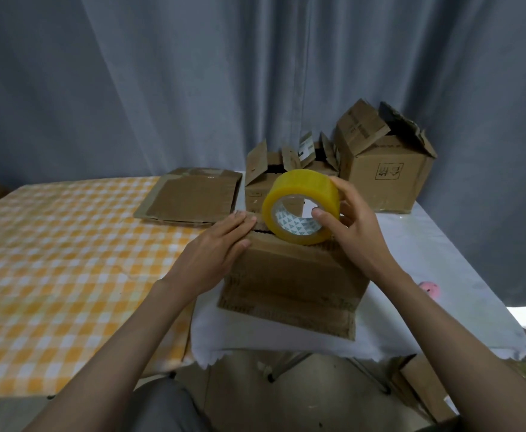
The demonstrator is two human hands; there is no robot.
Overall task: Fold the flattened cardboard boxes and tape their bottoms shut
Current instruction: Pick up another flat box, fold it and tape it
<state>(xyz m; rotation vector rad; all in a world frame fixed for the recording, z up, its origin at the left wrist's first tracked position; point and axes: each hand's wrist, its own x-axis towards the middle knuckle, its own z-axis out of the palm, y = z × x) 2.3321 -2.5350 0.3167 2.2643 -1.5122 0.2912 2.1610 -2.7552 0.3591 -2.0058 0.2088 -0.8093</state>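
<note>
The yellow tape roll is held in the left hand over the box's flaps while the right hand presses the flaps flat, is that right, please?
Not quite: the head view shows the hands swapped. The right hand holds the yellow tape roll over the box, and the left hand presses the flaps flat.

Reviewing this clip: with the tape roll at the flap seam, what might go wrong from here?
The flaps of the box still gape at the seam, so tape may bridge the gap or wrinkle. Only the left hand presses them flat; they might spring up. The right hand holds the tape roll tilted, so the strip may run crooked.
</note>
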